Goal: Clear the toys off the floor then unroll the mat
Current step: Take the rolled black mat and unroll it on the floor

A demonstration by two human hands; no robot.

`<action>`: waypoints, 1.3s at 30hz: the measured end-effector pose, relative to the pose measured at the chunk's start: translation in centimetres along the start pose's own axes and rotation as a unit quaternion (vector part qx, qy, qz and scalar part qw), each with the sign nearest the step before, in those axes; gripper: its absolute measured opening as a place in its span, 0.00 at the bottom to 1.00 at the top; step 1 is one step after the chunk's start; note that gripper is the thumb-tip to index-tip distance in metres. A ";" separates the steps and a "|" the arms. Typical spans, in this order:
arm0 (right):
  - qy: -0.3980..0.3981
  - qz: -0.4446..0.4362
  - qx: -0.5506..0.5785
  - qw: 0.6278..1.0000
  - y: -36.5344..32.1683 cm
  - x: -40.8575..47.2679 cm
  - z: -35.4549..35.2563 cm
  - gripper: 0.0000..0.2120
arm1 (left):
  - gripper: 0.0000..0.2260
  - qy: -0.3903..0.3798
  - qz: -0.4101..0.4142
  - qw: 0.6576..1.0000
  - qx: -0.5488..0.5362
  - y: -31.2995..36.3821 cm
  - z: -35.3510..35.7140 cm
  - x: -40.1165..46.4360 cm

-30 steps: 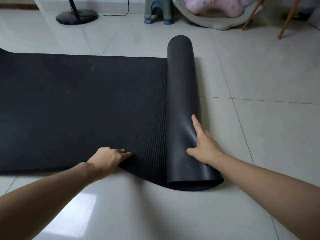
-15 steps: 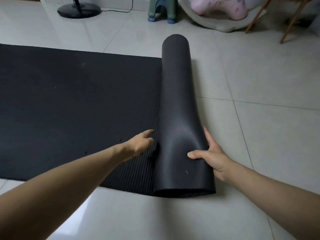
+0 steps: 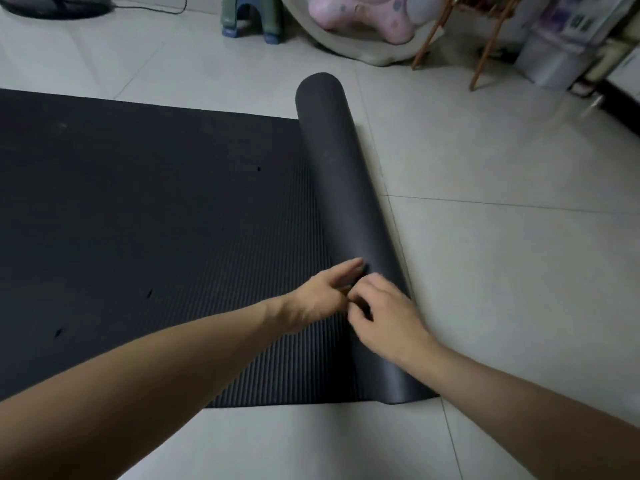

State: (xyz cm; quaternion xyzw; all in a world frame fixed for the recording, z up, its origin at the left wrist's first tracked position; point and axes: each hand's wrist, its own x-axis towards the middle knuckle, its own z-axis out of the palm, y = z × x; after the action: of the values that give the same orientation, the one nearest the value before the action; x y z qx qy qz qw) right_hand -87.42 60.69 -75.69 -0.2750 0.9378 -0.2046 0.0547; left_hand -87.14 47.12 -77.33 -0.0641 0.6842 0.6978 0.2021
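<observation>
A black ribbed mat lies mostly flat on the pale tiled floor, its last stretch still a thin roll on the right. My left hand reaches over the ribbed surface, its straight fingers touching the roll's left side. Beside it, my right hand rests on top of the roll with fingers curled loosely over it. The two hands nearly touch, and both are blurred.
At the back stand a green and blue stool, a pink toy in a white tub, wooden legs, a white bin and a fan base. Bare tiles stretch right of the roll.
The roll has moved right and grown thinner, with more mat lying flat. My right hand went from the roll's right side to its top, and my left hand moved up to the roll.
</observation>
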 end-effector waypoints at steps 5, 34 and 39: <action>-0.202 0.161 -0.140 0.956 4.4 -1.1 0.5 0.39 | 0.33 -0.037 -0.011 0.958 0.285 -1.6 0.8 1.1; -0.090 0.183 0.075 0.976 6.7 1.9 0.2 0.44 | 0.32 -0.051 -0.145 0.605 0.781 -7.3 -7.6 -8.9; -0.099 0.181 0.150 0.967 4.3 2.3 2.8 0.44 | 0.32 -0.049 -0.189 0.588 0.785 -7.8 -10.8 -10.8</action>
State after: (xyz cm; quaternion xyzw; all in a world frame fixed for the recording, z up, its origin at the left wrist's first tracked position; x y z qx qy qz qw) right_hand -90.89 61.74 -80.02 -0.1081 0.9206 -0.3011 0.2242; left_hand -76.49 34.30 -81.24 0.0256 0.9280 -0.1620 0.3347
